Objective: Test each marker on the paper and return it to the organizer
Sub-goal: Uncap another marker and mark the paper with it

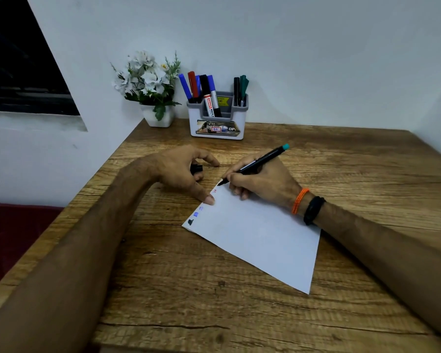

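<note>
left hand (pixel 181 171) curled on cap (pixel 196 168), thumb pinning paper (pixel 260 235); right hand (pixel 262 183) gripping marker (pixel 255 164).

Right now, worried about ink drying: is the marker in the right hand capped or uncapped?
Uncapped. The marker has its bare tip on the paper, and the left hand holds a black cap.

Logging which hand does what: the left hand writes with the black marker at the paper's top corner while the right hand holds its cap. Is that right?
Not quite. The head view shows the right hand writing with the black marker at the paper's top corner, while the left hand holds the cap.
</note>
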Motion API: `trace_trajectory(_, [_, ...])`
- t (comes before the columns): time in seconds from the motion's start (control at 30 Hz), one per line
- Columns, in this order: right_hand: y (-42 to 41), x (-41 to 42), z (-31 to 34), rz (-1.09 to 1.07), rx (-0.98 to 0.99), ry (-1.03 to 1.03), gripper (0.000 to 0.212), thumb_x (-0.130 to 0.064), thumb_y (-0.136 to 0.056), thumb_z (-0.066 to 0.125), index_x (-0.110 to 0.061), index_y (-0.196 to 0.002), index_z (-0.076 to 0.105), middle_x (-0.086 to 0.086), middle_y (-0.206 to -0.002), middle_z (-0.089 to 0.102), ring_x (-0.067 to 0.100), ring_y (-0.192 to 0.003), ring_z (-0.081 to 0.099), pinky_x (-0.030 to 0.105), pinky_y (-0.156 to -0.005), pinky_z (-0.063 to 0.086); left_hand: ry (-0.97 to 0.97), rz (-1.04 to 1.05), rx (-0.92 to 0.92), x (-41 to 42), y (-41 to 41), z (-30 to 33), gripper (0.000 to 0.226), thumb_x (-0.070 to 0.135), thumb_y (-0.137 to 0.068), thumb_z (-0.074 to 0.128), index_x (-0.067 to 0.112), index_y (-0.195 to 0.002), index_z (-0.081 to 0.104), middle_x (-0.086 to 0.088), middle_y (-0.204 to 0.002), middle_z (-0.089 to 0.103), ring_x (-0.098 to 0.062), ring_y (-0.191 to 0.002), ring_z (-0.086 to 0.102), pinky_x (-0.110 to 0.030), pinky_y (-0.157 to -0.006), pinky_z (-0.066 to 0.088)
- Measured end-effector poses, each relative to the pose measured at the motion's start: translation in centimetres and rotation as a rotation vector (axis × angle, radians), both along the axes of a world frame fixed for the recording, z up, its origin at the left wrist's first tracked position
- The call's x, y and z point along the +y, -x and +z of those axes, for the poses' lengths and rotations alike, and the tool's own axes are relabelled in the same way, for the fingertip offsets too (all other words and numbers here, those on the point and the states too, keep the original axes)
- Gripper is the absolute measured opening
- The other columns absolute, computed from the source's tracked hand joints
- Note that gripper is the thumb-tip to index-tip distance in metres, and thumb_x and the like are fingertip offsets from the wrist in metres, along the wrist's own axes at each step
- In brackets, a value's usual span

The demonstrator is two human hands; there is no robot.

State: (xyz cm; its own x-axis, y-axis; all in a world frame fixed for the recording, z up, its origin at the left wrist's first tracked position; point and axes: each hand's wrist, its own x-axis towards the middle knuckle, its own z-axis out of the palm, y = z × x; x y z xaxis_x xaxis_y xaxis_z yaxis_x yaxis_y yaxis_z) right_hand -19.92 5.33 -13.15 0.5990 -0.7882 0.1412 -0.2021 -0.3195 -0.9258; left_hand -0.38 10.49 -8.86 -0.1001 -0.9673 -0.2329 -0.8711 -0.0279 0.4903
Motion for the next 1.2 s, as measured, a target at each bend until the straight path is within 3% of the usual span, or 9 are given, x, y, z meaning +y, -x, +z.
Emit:
trace_trajectory(0.1, [0.06,0.14,0.02,-0.003,0.008,0.003,0.009,-0.006,-0.087,0.068,0.000,-0.088,0.075,0.012,-0.067,0.073,0.013,-0.050,0.064,0.021,-0.047,0.050,-0.008,0.013,0.008,-0.01,-0.04,-0.21,0.085,0.037,-0.059,0.087,0.028,-0.135,0.049,0.011,-0.115,0.046,-0.034,-0.119,0.051,-0.029,-0.090,0.036])
trace_trajectory(0.2, [0.06,0.32,0.11,-0.013,0.007,-0.001,0.008,-0.006,-0.087,0.069,0.000,-0.088,0.075,0.011,-0.067,0.072,0.012,-0.049,0.063,0.020,-0.047,0.048,-0.013,-0.001,0.008,-0.06,-0.12,-0.18,0.087,0.039,-0.057,0.087,0.028,-0.135,0.050,0.014,-0.113,0.047,-0.033,-0.116,0.053,-0.037,-0.109,0.036])
trace_trajectory(0.37, [0.04,0.56,0.33,-0.022,0.037,0.037,0.007,-0.005,-0.085,0.069,-0.002,-0.086,0.076,0.012,-0.066,0.072,0.013,-0.049,0.063,0.021,-0.047,0.049,0.004,0.005,0.009,-0.21,-0.26,-0.27,0.088,0.041,-0.057,0.087,0.028,-0.135,0.049,0.020,-0.079,0.050,-0.004,-0.075,0.050,-0.040,-0.108,0.038])
trace_trajectory(0.5, [-0.07,0.76,0.39,-0.034,0.037,0.042,0.007,-0.002,-0.084,0.068,0.000,-0.085,0.075,0.014,-0.066,0.072,0.012,-0.048,0.062,0.018,-0.045,0.047,-0.009,0.008,0.025,-0.18,-0.16,-0.19,0.086,0.040,-0.058,0.087,0.029,-0.134,0.049,0.013,-0.073,0.048,-0.004,-0.074,0.050,-0.036,-0.102,0.041])
trace_trajectory(0.63, [0.02,0.73,0.48,-0.049,0.034,0.034,0.007,-0.003,-0.085,0.068,-0.001,-0.085,0.075,0.016,-0.068,0.072,0.013,-0.049,0.063,0.017,-0.044,0.046,-0.016,0.008,0.003,-0.07,0.00,0.03,0.086,0.041,-0.059,0.086,0.031,-0.135,0.048,0.018,-0.078,0.048,-0.006,-0.083,0.052,-0.035,-0.103,0.039])
trace_trajectory(0.93, [-0.05,0.72,0.41,-0.029,0.039,0.039,0.007,-0.002,-0.085,0.068,0.000,-0.085,0.075,0.013,-0.066,0.072,0.012,-0.048,0.062,0.018,-0.045,0.047,-0.010,-0.008,0.018,-0.09,-0.22,-0.05,0.088,0.043,-0.056,0.086,0.029,-0.134,0.049,0.020,-0.074,0.045,-0.003,-0.075,0.050,-0.039,-0.104,0.041])
trace_trajectory(1.03, [-0.08,0.75,0.38,-0.053,0.027,0.040,0.007,-0.003,-0.085,0.068,0.000,-0.085,0.075,0.012,-0.065,0.071,0.012,-0.048,0.062,0.018,-0.044,0.046,0.009,-0.006,-0.014,0.00,0.03,0.08,0.086,0.040,-0.060,0.085,0.029,-0.137,0.047,0.017,-0.096,0.047,-0.003,-0.087,0.047,-0.026,-0.087,0.037])
trace_trajectory(1.1, [-0.02,0.83,0.43,-0.053,0.026,0.036,0.007,-0.002,-0.085,0.068,0.001,-0.085,0.074,0.013,-0.065,0.071,0.011,-0.048,0.061,0.018,-0.044,0.046,0.012,-0.004,-0.023,-0.04,0.17,0.08,0.087,0.040,-0.061,0.085,0.029,-0.137,0.047,0.013,-0.107,0.046,-0.007,-0.097,0.046,-0.026,-0.087,0.034])
trace_trajectory(1.2, [0.00,0.88,0.48,-0.047,0.036,0.043,0.007,-0.001,-0.085,0.067,0.001,-0.084,0.074,0.014,-0.066,0.071,0.011,-0.048,0.061,0.018,-0.044,0.046,0.008,0.012,-0.005,-0.09,0.06,-0.02,0.086,0.040,-0.060,0.086,0.029,-0.136,0.048,0.013,-0.090,0.050,-0.005,-0.084,0.045,-0.028,-0.090,0.037])
